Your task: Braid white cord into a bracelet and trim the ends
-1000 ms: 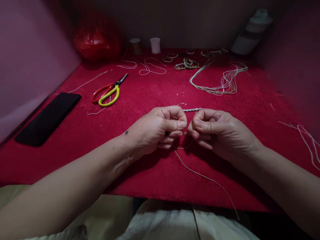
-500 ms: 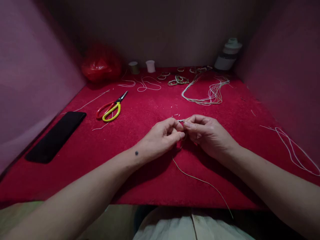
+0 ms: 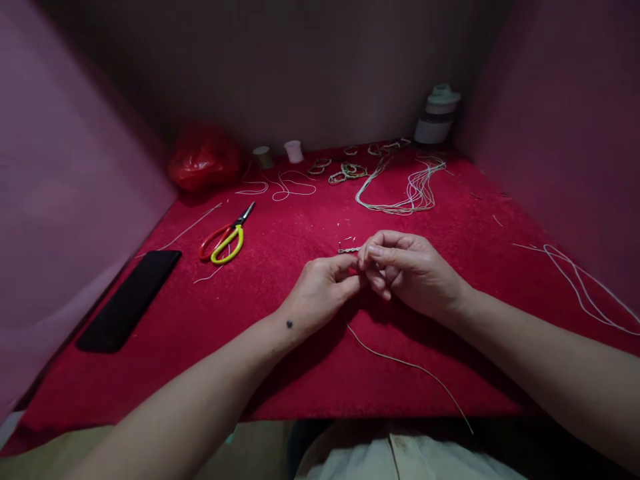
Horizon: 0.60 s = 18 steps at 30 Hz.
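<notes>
A short pale braided cord (image 3: pixel 349 251) lies at the middle of the cloth, running from a small upright tip at its left end into my right hand (image 3: pixel 413 267). My right hand is closed, thumb against the index finger, on the cord's near end. Just below the braid, my left hand (image 3: pixel 325 287) is closed too, its thumb and fingers pinched beside the right fingertips; the strand between them is mostly hidden. From under the hands a thin tan cord tail (image 3: pixel 410 364) trails over the table's front edge.
Red-and-yellow-handled scissors (image 3: pixel 227 240) and a black phone (image 3: pixel 130 300) lie left. Behind are a red plastic bag (image 3: pixel 204 163), two thread spools (image 3: pixel 293 152), braided loops (image 3: pixel 354 171), a cord bundle (image 3: pixel 395 208) and a white bottle (image 3: pixel 436 120). Loose white cord (image 3: pixel 575 287) lies right.
The view has shifted and tilted slightly. My left hand has drawn down from the braid, showing more of its left end. My right fingers have curled lower.
</notes>
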Available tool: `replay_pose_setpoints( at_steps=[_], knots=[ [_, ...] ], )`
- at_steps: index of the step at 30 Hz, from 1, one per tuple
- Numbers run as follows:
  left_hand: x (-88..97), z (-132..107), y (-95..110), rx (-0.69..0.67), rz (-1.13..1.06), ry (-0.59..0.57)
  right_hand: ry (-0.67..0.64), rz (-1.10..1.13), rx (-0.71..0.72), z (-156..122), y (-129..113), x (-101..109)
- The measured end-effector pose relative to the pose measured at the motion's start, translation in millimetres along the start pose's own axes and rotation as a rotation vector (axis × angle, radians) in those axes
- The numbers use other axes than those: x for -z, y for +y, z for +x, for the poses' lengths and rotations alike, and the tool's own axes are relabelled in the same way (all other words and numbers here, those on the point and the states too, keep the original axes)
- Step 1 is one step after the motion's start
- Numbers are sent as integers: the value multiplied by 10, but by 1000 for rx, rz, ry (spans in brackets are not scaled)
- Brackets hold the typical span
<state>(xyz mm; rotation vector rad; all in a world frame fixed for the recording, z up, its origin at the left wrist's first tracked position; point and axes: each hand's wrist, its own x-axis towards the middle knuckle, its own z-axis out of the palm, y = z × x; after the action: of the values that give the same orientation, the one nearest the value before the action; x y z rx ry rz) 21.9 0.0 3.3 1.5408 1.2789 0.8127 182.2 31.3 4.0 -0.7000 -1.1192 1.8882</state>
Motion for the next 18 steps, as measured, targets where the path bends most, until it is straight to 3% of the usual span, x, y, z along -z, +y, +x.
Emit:
replay_pose_setpoints(
  at_steps=[6,9,12,15,18],
  knots=[
    [72,-1,64,256,-284,63,180,-102,97,62,-47,94],
    [106,2,71,304,-449,54,127,-296,38,61,-6,76],
    [101,0,57,310,-526,17,50,-481,84,41,65,-2],
    [101,3,33,337,-601,-23,8,-460,108,32,111,-62],
    [128,7,12,332,-679,-17,20,-350,4,38,99,-64]
  ],
)
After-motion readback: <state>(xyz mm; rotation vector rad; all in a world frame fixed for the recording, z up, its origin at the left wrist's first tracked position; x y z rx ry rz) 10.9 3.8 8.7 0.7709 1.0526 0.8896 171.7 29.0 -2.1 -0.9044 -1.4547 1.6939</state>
